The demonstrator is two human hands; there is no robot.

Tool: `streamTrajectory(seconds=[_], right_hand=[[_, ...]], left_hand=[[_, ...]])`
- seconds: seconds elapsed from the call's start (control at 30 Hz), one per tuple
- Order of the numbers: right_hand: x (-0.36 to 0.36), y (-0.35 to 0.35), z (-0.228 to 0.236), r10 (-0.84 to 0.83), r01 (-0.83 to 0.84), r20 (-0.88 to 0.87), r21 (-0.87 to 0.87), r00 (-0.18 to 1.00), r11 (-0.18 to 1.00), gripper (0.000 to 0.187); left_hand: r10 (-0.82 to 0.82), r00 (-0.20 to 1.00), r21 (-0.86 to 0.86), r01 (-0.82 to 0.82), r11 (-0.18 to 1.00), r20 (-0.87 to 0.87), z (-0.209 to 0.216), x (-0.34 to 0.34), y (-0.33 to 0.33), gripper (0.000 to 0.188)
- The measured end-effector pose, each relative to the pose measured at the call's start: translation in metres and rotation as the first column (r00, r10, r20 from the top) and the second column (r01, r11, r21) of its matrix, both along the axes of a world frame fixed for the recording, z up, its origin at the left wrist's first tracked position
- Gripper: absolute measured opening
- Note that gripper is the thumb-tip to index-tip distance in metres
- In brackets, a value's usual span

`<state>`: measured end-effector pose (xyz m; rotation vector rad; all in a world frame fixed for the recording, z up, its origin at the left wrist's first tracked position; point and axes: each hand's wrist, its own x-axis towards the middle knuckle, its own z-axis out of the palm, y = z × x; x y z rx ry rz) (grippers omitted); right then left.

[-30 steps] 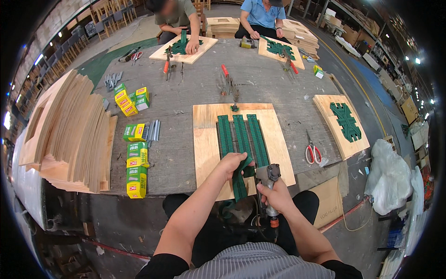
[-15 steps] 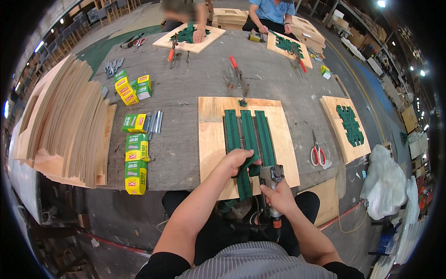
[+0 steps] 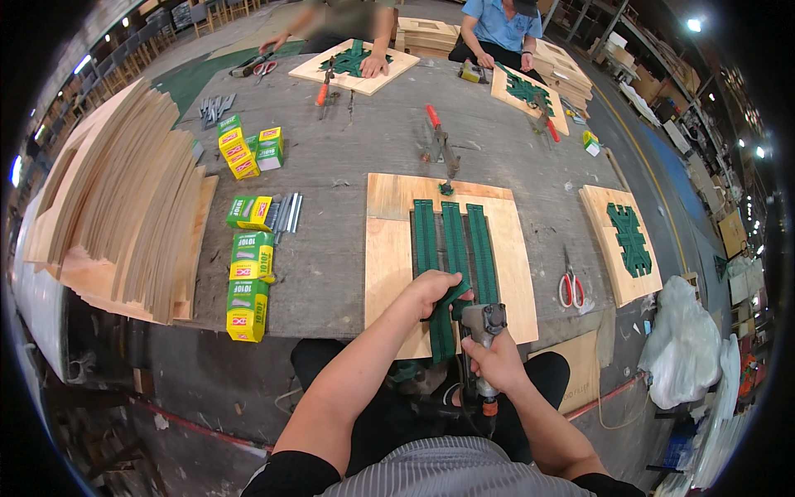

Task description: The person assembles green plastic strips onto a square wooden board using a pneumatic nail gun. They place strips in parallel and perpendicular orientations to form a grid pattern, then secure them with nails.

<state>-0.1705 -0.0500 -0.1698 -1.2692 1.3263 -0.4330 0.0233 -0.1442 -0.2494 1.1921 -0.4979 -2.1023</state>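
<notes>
Left edge of the table (image 3: pixel 331 265): a tall stack of wooden boards (image 3: pixel 116 224) is standing there. Toward the far left corner, loose metal strips (image 3: pixel 217 109) are lying near a back group of green-and-yellow boxes (image 3: pixel 238 153). Three front boxes (image 3: pixel 247 308), same colours, are lining up down to the near edge, printed lettering and digits showing, red marks on the yellow panels; more metal strips (image 3: pixel 288 212) are resting beside the farthest one. At the far edge, a co-worker's hand (image 3: pixel 375 66) is resting on a green-strapped board.

Middle of the near edge: a wooden frame (image 3: pixel 387 273) is lying flat, a red-handled clamp (image 3: pixel 435 116) reaching its far side. Three green straps (image 3: pixel 480 240) are running lengthwise over it. Left hand (image 3: pixel 437 291) is pinching a folded green strap (image 3: pixel 450 298) above the middle one; right hand (image 3: pixel 494 360) is gripping a grey metal power tool (image 3: pixel 483 319), its head sitting close to the fold, contact impossible to tell. Hands are working near each other, apart.

Red-handled scissors (image 3: pixel 570 290) are lying right of the frame. At the right edge, a board with interlaced green straps (image 3: pixel 629 240) is resting. A small green-and-yellow box (image 3: pixel 590 142) is sitting toward the far right corner.
</notes>
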Motion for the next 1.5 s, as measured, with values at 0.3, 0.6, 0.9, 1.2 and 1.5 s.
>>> streamTrajectory(seconds=[0.3,0.6,0.9,1.2,1.5], right_hand=[[-0.014,-0.002,-0.016,-0.041,0.042,0.087,-0.008,0.995,0.999,0.030],[-0.104,-0.088,-0.024,-0.399,0.384,0.273,0.108,0.875,0.917,0.029],[-0.092,-0.210,-0.047,-0.264,0.265,0.379,0.050,0.887,0.963,0.042],[-0.106,-0.256,-0.044,-0.135,-0.007,-0.520,-0.262,0.844,0.965,0.094],[-0.235,-0.192,-0.033,-0.397,-0.056,-0.633,-0.572,0.665,0.818,0.045]], left_hand=[[0.014,0.999,-0.019,-0.013,1.000,0.050,0.006,-0.003,0.004,0.035],[0.438,0.469,-0.626,0.396,0.672,0.767,0.015,-0.060,0.073,0.036],[0.720,0.241,-0.669,0.631,0.393,0.651,0.001,-0.065,0.104,0.020],[0.722,0.226,-0.655,0.647,0.390,0.654,-0.006,-0.078,0.099,0.017],[0.741,0.206,-0.652,0.657,0.379,0.639,-0.006,-0.076,0.100,0.023]])
